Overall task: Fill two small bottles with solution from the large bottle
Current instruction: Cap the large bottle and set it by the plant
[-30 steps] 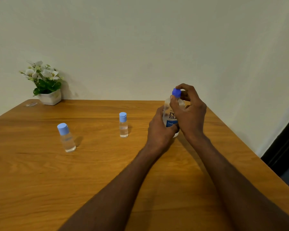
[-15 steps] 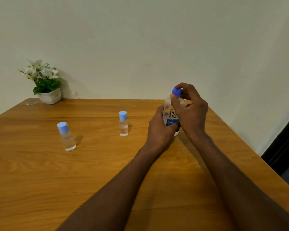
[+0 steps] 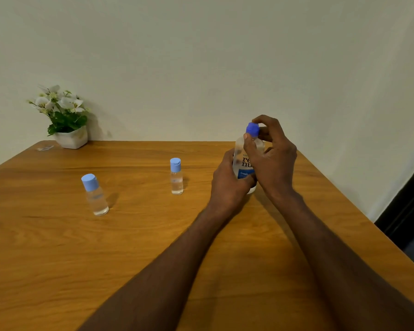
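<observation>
At the far left corner of the wooden bench (image 3: 58, 247) sits a white pot of flowers (image 3: 66, 118), and nearer stand 2 small clear bottles with pale blue caps, well apart: the left small bottle (image 3: 95, 195) and, further right, the middle small bottle (image 3: 176, 176), both capped. Right of them the large bottle (image 3: 243, 163) stands upright on the bench, the left hand (image 3: 227, 185) wrapped around its lower body in a full grip. The right hand (image 3: 271, 158) pinches its dark blue cap (image 3: 252, 129) between thumb and fingertips, a narrow grip.
</observation>
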Motion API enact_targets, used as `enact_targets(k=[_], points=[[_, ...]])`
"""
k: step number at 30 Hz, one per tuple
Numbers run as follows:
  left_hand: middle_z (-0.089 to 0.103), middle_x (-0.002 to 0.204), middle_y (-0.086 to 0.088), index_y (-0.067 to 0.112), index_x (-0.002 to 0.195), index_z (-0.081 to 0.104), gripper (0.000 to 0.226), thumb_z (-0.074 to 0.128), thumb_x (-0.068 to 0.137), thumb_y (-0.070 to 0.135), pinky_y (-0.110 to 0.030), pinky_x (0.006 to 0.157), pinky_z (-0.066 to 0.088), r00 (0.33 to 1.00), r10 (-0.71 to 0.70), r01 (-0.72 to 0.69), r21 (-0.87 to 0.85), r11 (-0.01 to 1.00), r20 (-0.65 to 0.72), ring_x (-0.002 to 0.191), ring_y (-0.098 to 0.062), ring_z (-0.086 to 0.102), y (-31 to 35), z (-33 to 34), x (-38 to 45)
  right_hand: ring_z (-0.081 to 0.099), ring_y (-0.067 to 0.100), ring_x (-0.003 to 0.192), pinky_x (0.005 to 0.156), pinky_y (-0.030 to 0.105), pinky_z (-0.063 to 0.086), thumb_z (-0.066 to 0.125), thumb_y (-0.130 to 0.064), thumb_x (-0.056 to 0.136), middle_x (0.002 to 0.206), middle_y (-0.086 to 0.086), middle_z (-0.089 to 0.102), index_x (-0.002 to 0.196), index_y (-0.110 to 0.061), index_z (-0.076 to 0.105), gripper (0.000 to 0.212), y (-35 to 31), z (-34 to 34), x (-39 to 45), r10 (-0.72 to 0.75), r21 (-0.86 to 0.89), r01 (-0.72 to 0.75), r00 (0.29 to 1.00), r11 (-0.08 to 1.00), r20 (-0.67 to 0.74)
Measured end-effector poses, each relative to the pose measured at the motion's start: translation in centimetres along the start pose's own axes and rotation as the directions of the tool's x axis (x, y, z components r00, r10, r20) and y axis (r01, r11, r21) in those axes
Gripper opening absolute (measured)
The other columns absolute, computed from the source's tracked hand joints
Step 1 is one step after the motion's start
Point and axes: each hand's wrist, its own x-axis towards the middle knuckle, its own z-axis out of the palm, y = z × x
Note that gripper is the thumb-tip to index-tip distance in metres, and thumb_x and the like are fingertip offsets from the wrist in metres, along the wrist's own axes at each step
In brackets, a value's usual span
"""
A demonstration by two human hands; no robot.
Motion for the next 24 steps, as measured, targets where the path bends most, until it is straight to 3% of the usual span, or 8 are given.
enact_targets(k=[6,9,15,18,20,24], points=[[0.062,0.134,0.006,0.027,0.149,0.043,0.075,0.082,0.086,0.013,-0.039,0.096,0.061,1.000,-0.026,0.026,-0.007,1.000,0.001,0.122,-0.018,0.064,0.0,0.1,0.0,0.071,0.011,0.100,0.081,0.028,0.062,0.076,-0.032,0.094,0.117,0.000,0.073,0.140,-0.018,0.053,0.054,-0.1,-0.2,-0.1,0.056,0.048,-0.056,0.998,0.997,-0.011],[0.061,0.136,0.005,0.027,0.148,0.044,0.073,0.081,0.087,0.013,-0.033,0.095,0.060,1.000,-0.026,0.026,0.005,1.000,-0.004,0.124,-0.017,0.063,0.2,0.0,0.0,0.070,0.012,0.104,0.082,0.033,0.062,0.074,-0.042,0.094,0.121,0.000,0.071,0.142,-0.017,0.049,0.060,0.1,-0.3,-0.5,0.088,0.085,-0.088,0.996,0.993,0.004],[0.054,0.139,0.003,0.022,0.146,0.046,0.075,0.086,0.083,0.014,-0.029,0.091,0.061,0.998,-0.037,0.040,0.072,0.997,-0.045,0.124,-0.016,0.059,-0.2,-0.2,0.0,0.066,0.013,0.113,0.083,0.020,0.059,0.080,-0.047,0.087,0.134,0.000,0.065,0.145,-0.023,0.045,0.071,1.4,-1.1,-1.5,0.184,0.125,-0.213,0.960,0.969,0.210],[0.050,0.140,0.001,0.019,0.144,0.047,0.076,0.087,0.080,0.011,-0.017,0.084,0.056,0.998,-0.035,0.042,0.131,0.990,-0.057,0.124,-0.014,0.057,0.1,-0.4,-0.1,0.062,0.014,0.122,0.092,0.029,0.060,0.084,-0.042,0.084,0.140,-0.003,0.061,0.144,-0.023,0.048,0.072,2.0,-1.2,-1.7,0.223,0.136,-0.274,0.926,0.952,0.303],[0.053,0.138,-0.001,0.019,0.142,0.049,0.076,0.089,0.077,0.015,-0.020,0.088,0.056,0.997,-0.018,0.032,0.195,0.980,-0.073,0.121,-0.014,0.056,0.3,-0.6,-0.2,0.060,0.016,0.125,0.096,0.034,0.059,0.084,-0.039,0.084,0.142,-0.004,0.060,0.144,-0.023,0.049,0.072,2.2,-1.3,-1.8,0.243,0.139,-0.301,0.913,0.943,0.329],[0.059,0.131,0.001,0.021,0.136,0.054,0.070,0.091,0.076,0.020,-0.027,0.089,0.058,0.991,-0.018,0.053,0.263,0.963,-0.133,0.117,-0.014,0.060,0.5,-0.9,-0.9,0.061,0.014,0.123,0.092,0.027,0.058,0.085,-0.039,0.083,0.140,-0.006,0.062,0.143,-0.023,0.053,0.070,2.0,-1.3,-1.9,0.262,0.152,-0.318,0.917,0.936,0.302]])
